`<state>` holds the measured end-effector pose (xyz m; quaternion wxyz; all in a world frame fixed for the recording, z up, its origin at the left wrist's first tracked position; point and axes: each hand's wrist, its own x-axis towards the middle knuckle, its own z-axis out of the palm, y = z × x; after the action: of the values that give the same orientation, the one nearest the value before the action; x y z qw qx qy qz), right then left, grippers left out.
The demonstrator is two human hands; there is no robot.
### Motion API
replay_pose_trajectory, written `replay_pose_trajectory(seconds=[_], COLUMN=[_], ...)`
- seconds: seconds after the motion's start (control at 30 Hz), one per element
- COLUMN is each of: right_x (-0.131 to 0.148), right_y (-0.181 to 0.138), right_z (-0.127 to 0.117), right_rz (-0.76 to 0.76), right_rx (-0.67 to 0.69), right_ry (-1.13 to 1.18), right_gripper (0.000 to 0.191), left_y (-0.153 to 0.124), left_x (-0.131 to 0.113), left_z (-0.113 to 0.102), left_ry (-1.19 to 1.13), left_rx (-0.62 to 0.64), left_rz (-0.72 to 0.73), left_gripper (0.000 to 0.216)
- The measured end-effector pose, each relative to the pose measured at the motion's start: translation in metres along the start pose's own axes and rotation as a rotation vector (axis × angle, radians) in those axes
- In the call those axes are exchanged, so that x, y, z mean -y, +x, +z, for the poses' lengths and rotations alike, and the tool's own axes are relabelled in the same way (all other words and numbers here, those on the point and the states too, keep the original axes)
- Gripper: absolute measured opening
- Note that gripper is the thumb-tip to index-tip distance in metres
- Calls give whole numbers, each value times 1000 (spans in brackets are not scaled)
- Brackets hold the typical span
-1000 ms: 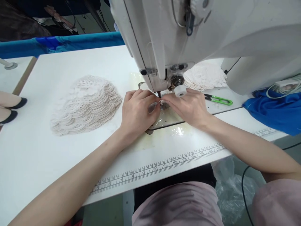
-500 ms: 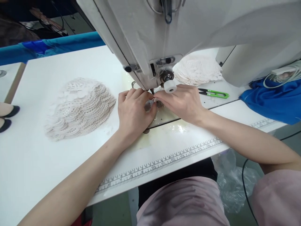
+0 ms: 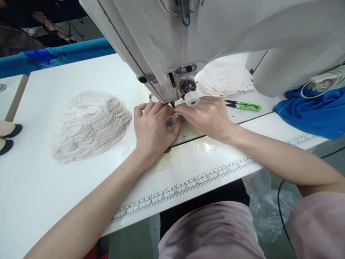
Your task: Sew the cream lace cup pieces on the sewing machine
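Observation:
Under the head of the sewing machine [image 3: 161,39], both hands meet at the needle area. My left hand [image 3: 155,126] rests left of the needle, fingers curled, thumb and forefinger closing on a small white fabric piece [image 3: 177,115]. From the right, my right hand [image 3: 210,117] pinches the same piece close to the presser foot. Most of the fabric is hidden by the fingers. Left of my left hand lies a fanned stack of white lace pieces [image 3: 93,126]. A second pile of white lace pieces [image 3: 225,79] sits behind my right hand, under the machine arm.
Green-handled thread snips [image 3: 244,105] lie right of my right hand. Blue cloth [image 3: 309,113] and a coiled white cable [image 3: 325,81] are at the far right. A printed ruler strip [image 3: 175,191] runs along the front edge of the white table [image 3: 29,187].
The view has shifted slightly, so the machine sits a little further left. Both hands stay at the needle, with only small finger movement around the fabric.

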<state>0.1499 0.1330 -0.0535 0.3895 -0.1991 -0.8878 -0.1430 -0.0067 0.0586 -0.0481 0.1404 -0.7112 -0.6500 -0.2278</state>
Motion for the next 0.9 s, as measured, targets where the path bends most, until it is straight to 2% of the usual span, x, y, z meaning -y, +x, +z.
replay_pose_trajectory(seconds=[0.27, 0.53, 0.7, 0.9], right_x=[1, 1, 2, 1], right_y=[2, 2, 1, 0], right_z=[-1, -2, -2, -3], right_rz=[34, 29, 53, 63], right_rx=[132, 84, 147, 187], right_ry=[3, -4, 20, 19], right_gripper=[34, 33, 33, 32], left_y=[1, 1, 1, 1], left_x=[5, 11, 10, 14], left_z=[3, 2, 2, -3], left_ry=[-39, -67, -57, -96], left_rx=[-20, -37, -78, -47], left_rz=[9, 89, 113, 144], left_gripper=[3, 3, 14, 9])
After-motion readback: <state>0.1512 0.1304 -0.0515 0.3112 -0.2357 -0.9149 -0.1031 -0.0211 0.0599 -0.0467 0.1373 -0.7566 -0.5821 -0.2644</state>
